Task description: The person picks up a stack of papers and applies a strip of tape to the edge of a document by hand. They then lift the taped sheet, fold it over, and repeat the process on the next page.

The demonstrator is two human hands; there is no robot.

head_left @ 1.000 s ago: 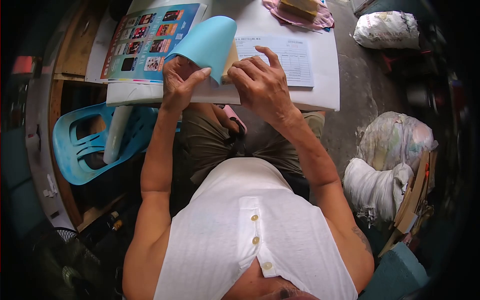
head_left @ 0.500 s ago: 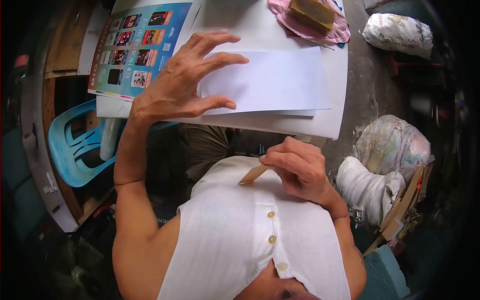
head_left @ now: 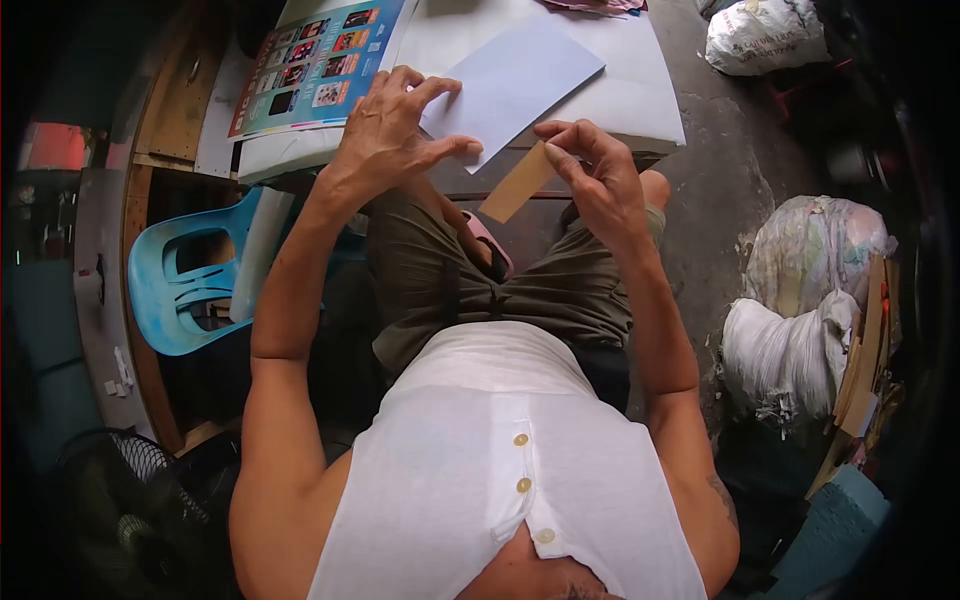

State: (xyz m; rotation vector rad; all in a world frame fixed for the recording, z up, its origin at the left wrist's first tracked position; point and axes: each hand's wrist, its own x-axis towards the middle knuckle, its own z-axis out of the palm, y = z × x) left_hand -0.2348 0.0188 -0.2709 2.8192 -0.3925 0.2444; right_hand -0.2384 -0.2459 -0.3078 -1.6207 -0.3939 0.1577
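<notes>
White paper sheets (head_left: 520, 80) lie at a slant on the white tabletop (head_left: 640, 100), one corner reaching past the front edge. At their left end is my left hand (head_left: 395, 130), its thumb and fingers spread apart around the corner. My right hand (head_left: 600, 180) pinches a flat tan strip (head_left: 520, 185) between thumb and fingers, just below the sheets' right side and in front of the table edge. To the left of the sheets lies a colourful printed poster (head_left: 320, 65).
A blue plastic chair (head_left: 185, 270) stands at the left, with a black fan (head_left: 130, 490) below it. Filled sacks (head_left: 765, 35) and a plastic bag (head_left: 815, 245) sit on the floor at the right. Pink cloth (head_left: 600, 5) shows at the table's far side.
The sheets have turned to a slant. My right hand has moved up towards the table edge with the tan strip. The view has shifted, showing more of my lap.
</notes>
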